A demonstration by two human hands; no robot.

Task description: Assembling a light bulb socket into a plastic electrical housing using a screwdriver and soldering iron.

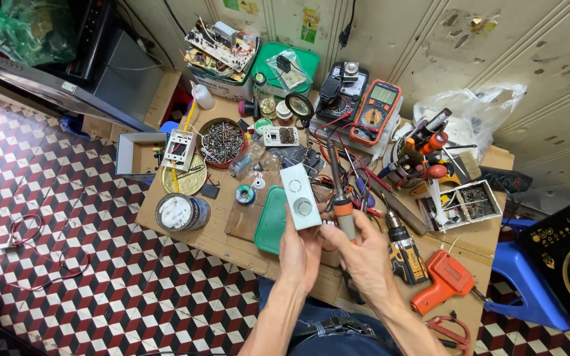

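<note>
Plywood, scuffed and crowded edge to edge, formed the tabletop (232, 240) where a person worked at a small repair, seen from above. At twelve o'clock from the hands lay an orange-cased multimeter (376, 112); at ten o'clock sat a round bowl of screws (222, 141); at four o'clock rested a yellow-and-black cordless drill (405, 250) and, just beyond it, an orange soldering gun (444, 280).

The left hand (300, 254) held a white rectangular box (300, 196) upright above the tabletop's near edge, its grip closed round the lower end, the face with two round recesses turned toward the camera. The right hand (364, 254) was closed about the orange collar of a soldering iron (339, 194), whose dark shaft pointed to twelve o'clock, just beside the box's right edge.

Judged from this view, the work called for a steady brace: the box would sit firmer if rested on the green lid (273, 221) at nine o'clock below it, and the tip was best kept clear of the plastic wall and of the red leads (357, 173) tangled behind. Whether the iron was hot could not be told.
</note>
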